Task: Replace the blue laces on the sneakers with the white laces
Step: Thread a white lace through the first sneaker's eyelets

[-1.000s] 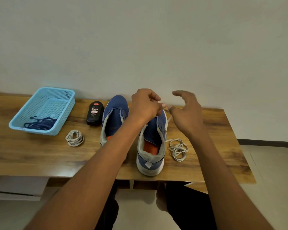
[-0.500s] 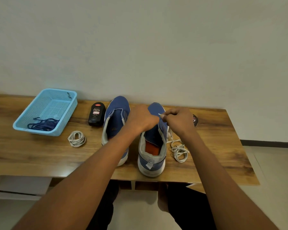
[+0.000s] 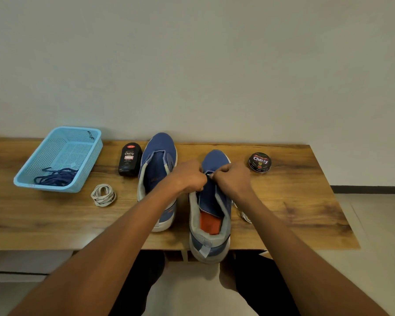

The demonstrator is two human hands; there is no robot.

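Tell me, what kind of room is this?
Probably a plain room at home, set up for shoe care, though I can't be sure. A wooden table stands against a bare wall, with a tin of shoe polish, a polish bottle and blue sneakers on it.

There is a single view, from a wide-angle camera worn on the person's head. It faces forward and tilts down across a brown wooden table toward a plain pale wall, which fills the upper half. The camera sits close above the table's near edge, so both forearms run in from the bottom corners and the person's dark-clothed lap shows below the edge. The wide lens bends the tabletop outward at the sides. No second view overlaps it.
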